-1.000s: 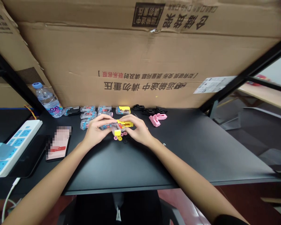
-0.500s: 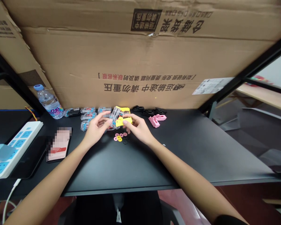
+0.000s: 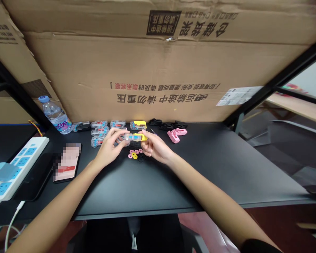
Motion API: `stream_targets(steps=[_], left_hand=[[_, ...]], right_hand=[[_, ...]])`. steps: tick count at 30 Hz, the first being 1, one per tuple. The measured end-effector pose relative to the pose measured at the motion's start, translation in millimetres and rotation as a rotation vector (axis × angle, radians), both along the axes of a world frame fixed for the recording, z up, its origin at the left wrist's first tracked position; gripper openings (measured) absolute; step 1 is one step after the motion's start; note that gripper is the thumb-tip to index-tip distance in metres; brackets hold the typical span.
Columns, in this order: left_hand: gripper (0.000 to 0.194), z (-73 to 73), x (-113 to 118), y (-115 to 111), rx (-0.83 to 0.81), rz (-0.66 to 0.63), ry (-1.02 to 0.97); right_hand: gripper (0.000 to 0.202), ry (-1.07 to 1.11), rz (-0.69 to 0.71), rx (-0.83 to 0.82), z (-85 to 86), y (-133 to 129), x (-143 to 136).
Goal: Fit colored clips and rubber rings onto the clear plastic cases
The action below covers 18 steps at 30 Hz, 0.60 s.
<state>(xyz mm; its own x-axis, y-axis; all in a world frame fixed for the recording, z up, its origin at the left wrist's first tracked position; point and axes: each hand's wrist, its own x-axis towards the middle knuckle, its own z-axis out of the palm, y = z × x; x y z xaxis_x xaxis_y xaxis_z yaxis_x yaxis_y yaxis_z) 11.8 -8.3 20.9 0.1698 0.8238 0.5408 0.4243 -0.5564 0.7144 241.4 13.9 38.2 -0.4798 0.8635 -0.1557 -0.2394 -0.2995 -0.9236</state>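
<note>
A clear plastic casing (image 3: 130, 137) with blue parts inside is pinched by my left hand (image 3: 111, 144) above the table. At its right end is a yellow plastic piece (image 3: 144, 137), gripped by my right hand (image 3: 159, 147). The two parts touch, lying in line; how far one sits in the other I cannot tell. Below them lie several pink, black and yellow rings, among them a yellow ring (image 3: 134, 155). Behind my left hand stand rows of clear casings (image 3: 99, 131). A casing with a yellow cover (image 3: 139, 124) lies just behind the held parts.
Pink plastic pieces (image 3: 177, 134) and black plastic pieces (image 3: 167, 126) lie right of my hands. At left are a water bottle (image 3: 56, 116), a phone (image 3: 67, 162), a dark flat device (image 3: 34, 179) and a power strip (image 3: 18, 165). A cardboard sheet (image 3: 137, 66) walls the table's back.
The clear casing has turned from tilted to nearly level. The yellow piece has swung round to its right end, and my hands have rotated with them.
</note>
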Motion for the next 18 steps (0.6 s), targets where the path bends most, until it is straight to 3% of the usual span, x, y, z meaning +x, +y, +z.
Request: stream_targets(steps=[3,7,12,18], left_hand=[[0.034,-1.2,0.1,1.5,-0.075,0.043,-0.057],[0.041,0.2,2.3,1.4,-0.275,-0.019,-0.22],[0.041,4.8,5.1,-0.1,-0.344,-0.1,-0.315],[0.038,3.2,5.1,-0.2,-0.315,-0.082,-0.325]], right_hand=[[0.049,-0.177,-0.033,0.204,-1.6,-0.3,1.2],[0.05,-0.333,-0.053,0.457,0.2,-3.1,2.2],[0.051,-0.333,-0.171,0.524,2.4,-2.7,2.6],[0.051,-0.364,-0.162,0.564,-3.9,2.0,4.0]])
